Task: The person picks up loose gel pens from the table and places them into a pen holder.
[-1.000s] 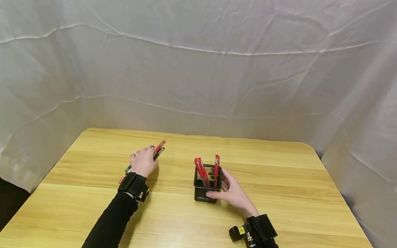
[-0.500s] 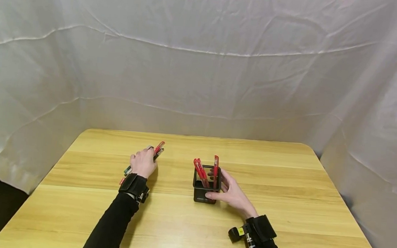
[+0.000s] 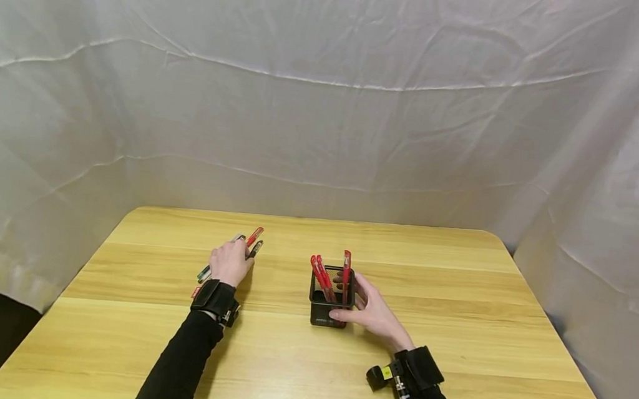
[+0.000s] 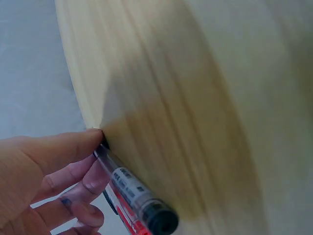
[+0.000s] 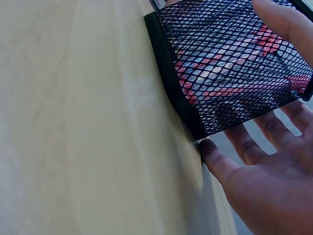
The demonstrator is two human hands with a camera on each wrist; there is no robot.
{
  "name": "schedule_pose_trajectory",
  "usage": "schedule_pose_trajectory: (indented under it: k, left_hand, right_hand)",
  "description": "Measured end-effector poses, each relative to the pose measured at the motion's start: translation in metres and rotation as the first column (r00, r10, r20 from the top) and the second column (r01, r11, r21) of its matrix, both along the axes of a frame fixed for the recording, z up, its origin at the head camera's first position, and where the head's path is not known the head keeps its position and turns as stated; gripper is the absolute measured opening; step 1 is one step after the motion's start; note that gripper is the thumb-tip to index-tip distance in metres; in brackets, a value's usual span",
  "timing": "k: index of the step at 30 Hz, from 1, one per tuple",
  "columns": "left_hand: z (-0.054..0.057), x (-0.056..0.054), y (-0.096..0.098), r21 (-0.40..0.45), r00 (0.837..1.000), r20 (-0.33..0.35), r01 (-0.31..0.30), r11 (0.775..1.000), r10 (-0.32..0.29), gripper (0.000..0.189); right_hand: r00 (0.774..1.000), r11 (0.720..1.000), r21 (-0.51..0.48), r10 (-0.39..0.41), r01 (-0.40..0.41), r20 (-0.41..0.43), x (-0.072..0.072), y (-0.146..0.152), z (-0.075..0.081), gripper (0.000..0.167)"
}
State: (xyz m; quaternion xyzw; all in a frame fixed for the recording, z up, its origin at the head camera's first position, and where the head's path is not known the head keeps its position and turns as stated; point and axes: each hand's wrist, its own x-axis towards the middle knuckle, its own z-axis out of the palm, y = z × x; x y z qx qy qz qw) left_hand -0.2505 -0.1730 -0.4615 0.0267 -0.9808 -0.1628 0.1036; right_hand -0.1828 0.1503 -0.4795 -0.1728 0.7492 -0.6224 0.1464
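My left hand (image 3: pixel 230 262) is at the left of the table. It pinches a black-ended pen (image 4: pixel 132 188) between thumb and fingers. Beside that pen a red pen (image 3: pixel 254 237) sticks out past the fingers, and the end of another pen (image 3: pixel 239 237) shows left of it. The pens' rear ends (image 3: pixel 204 274) come out under the palm. Near the table's middle, my right hand (image 3: pixel 371 310) holds a black mesh pen holder (image 3: pixel 328 315), thumb at its front and fingers behind. Three red pens (image 3: pixel 321 276) stand in the holder, two leaning left and one upright.
The wooden table (image 3: pixel 284 366) has rounded far corners. A pale cloth (image 3: pixel 325 131) hangs behind it and along the sides. A dark strap with a small camera (image 3: pixel 377 377) is on the right wrist, and a similar strap (image 3: pixel 215 298) is on the left.
In the left hand the pens have shifted slightly against each other, and the end at the left shows more. The right hand and the pen holder stay nearly still.
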Motion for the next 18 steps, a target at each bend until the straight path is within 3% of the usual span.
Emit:
schedule_pose_trajectory:
  k: [3, 10, 18]
  left_hand:
    - [0.001, 0.0, -0.001, 0.032, 1.0, 0.001, 0.016, 0.999, -0.016, 0.01]
    - [0.006, 0.003, 0.001, 0.177, 0.995, 0.091, 0.028, 0.984, -0.044, 0.016]
    - [0.004, 0.012, 0.012, 0.381, 0.998, 0.014, 0.048, 0.923, -0.057, 0.027]
  right_hand:
    - [1.0, 1.0, -0.008, 0.003, -0.003, -0.005, 0.0, 0.0, 0.0, 0.091]
    - [1.0, 1.0, 0.001, -0.002, 0.002, 0.001, 0.0, 0.002, 0.0, 0.092]
    - [1.0, 1.0, -0.008, 0.001, -0.001, 0.003, 0.0, 0.005, -0.001, 0.09]
